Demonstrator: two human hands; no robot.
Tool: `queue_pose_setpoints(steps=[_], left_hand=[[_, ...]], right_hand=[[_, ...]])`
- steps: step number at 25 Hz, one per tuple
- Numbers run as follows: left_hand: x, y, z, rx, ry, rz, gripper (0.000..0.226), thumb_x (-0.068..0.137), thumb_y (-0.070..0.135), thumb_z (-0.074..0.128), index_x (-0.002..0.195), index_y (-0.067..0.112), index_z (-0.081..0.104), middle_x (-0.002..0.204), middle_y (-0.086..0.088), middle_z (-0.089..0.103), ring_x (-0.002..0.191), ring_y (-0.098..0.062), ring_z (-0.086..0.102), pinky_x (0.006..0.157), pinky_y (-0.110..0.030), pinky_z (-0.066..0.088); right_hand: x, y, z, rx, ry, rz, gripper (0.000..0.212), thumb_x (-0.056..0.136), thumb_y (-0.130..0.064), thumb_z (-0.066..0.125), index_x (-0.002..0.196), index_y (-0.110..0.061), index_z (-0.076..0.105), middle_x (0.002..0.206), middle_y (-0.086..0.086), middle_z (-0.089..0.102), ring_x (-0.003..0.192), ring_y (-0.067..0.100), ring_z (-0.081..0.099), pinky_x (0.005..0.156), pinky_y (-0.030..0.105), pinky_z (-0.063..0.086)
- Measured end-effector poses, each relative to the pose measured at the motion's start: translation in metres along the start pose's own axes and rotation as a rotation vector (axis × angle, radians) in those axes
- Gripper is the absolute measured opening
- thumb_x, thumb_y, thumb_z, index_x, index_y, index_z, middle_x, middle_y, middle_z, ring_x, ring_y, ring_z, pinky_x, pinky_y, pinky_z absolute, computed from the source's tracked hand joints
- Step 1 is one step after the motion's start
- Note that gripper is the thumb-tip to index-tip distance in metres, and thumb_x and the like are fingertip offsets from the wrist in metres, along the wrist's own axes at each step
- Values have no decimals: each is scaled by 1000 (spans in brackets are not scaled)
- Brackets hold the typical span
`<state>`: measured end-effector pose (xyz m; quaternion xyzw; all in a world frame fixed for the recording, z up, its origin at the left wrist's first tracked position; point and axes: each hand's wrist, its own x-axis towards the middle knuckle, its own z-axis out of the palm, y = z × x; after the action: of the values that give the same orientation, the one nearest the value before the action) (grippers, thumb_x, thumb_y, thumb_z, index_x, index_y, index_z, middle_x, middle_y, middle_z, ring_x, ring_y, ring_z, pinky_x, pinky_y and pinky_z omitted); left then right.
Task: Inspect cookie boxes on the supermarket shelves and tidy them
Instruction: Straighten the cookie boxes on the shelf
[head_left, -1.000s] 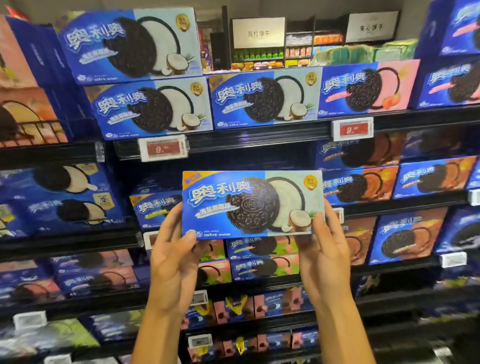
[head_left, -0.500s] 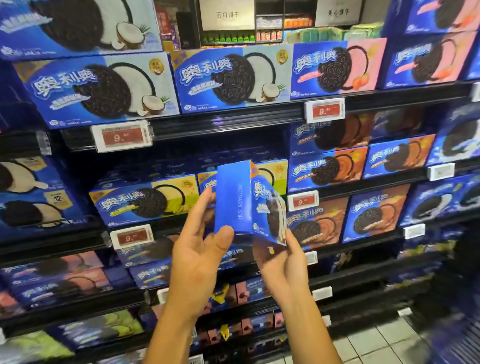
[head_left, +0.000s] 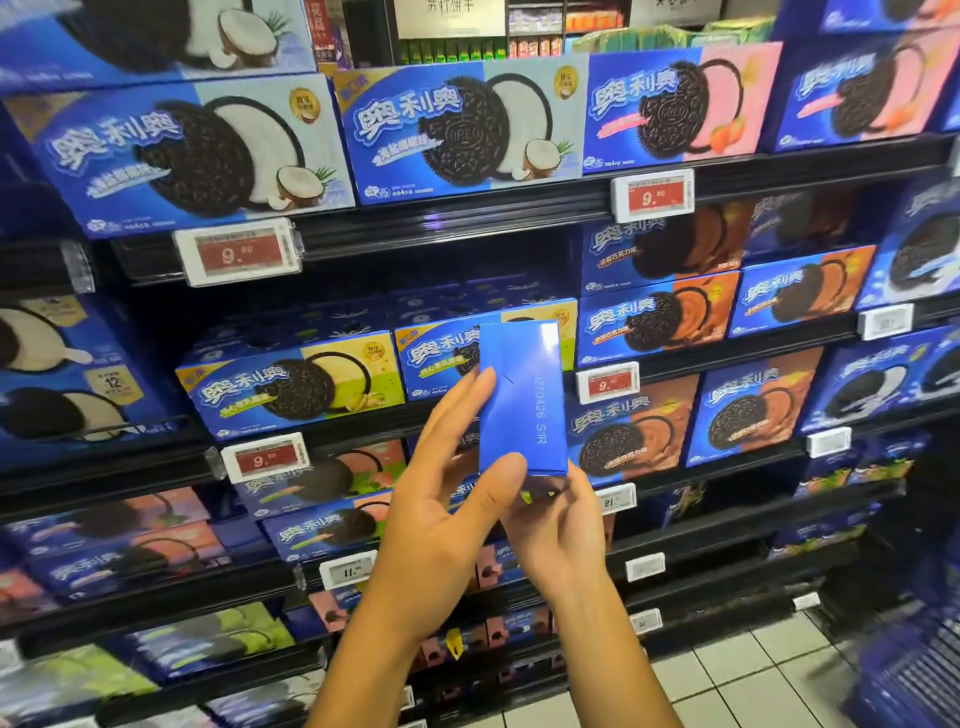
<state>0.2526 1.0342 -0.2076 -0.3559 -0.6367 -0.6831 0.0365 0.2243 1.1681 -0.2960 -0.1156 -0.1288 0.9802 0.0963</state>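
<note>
I hold a blue cookie box (head_left: 522, 397) in front of the shelves, turned so its plain blue end flap with a printed date code faces me. My left hand (head_left: 447, 512) grips it, thumb on the lower edge and fingers along its left side. My right hand (head_left: 558, 525) cups the box from below and behind, fingers curled under it. Behind it, a row of blue boxes with yellow-green panels (head_left: 296, 384) stands on the middle shelf. Coconut-flavour boxes (head_left: 457, 127) line the shelf above.
Black shelves (head_left: 467, 221) carry red price tags (head_left: 236, 257) on their front rails. Pink boxes (head_left: 680, 104) and orange chocolate boxes (head_left: 660, 317) fill the right side. Tiled floor (head_left: 753, 670) shows at the lower right, beside a blurred blue basket (head_left: 914, 680).
The box went from front face toward me to end flap toward me. My hands shifted from its two ends to its lower part, and my view dropped and moved closer to the shelves.
</note>
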Motion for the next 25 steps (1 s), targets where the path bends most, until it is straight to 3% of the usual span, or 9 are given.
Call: queue_pose_setpoints(steps=[5, 7, 11, 14, 17, 19, 22, 25], left_hand=[[-1, 5, -7, -68, 66, 2, 47, 87, 38, 59, 129, 57, 53, 141, 30, 50, 128, 4, 50, 95, -13, 46], [-1, 3, -11, -74, 75, -9, 46, 86, 40, 56, 127, 60, 53, 142, 27, 50, 133, -3, 48, 102, -22, 45], [-2, -5, -16, -100, 120, -27, 45, 83, 39, 54, 126, 52, 60, 138, 19, 57, 129, -12, 53, 106, -38, 46], [-2, -12, -15, -137, 204, -52, 43, 82, 43, 60, 124, 47, 61, 139, 11, 57, 129, -18, 54, 105, -46, 44], [0, -18, -17, -212, 269, -63, 43, 81, 41, 65, 123, 42, 62, 138, 7, 59, 126, -16, 57, 99, -39, 52], [2, -24, -23, -283, 313, -78, 41, 84, 32, 64, 125, 32, 61, 136, 4, 61, 119, -14, 61, 86, -29, 57], [3, -36, -33, -336, 376, -124, 40, 87, 25, 55, 127, 25, 60, 134, 0, 62, 111, -12, 64, 75, -28, 58], [1, -46, -37, -355, 421, -171, 38, 87, 29, 53, 124, 27, 61, 129, 1, 65, 103, -10, 65, 74, -30, 59]], right_hand=[[-1, -4, 2, 42, 29, 5, 47, 102, -32, 46, 138, -3, 54, 136, 19, 57, 117, 28, 50, 112, 40, 38], [-1, -7, 1, 64, 26, -6, 49, 101, -33, 48, 143, -8, 51, 146, 18, 51, 123, 29, 48, 114, 42, 37], [-3, -17, -7, 45, 4, -62, 47, 100, -33, 48, 142, -13, 54, 141, 16, 58, 136, 32, 49, 114, 48, 37], [-7, -30, -12, 30, 7, -128, 46, 103, -39, 42, 139, -16, 59, 138, 12, 61, 128, 31, 55, 112, 48, 39], [-13, -43, -11, -10, -7, -167, 39, 100, -34, 48, 130, -15, 65, 121, 8, 70, 90, 23, 69, 82, 40, 58], [-18, -49, -10, -51, -34, -194, 39, 94, -31, 56, 128, -16, 66, 111, 6, 72, 76, 18, 68, 69, 34, 57], [-23, -55, -5, -97, -73, -235, 48, 89, -31, 58, 135, -16, 63, 118, 4, 71, 90, 17, 67, 73, 31, 52], [-28, -55, 0, -117, -159, -280, 32, 90, -30, 57, 115, -21, 75, 118, 4, 72, 94, 17, 65, 77, 31, 44]])
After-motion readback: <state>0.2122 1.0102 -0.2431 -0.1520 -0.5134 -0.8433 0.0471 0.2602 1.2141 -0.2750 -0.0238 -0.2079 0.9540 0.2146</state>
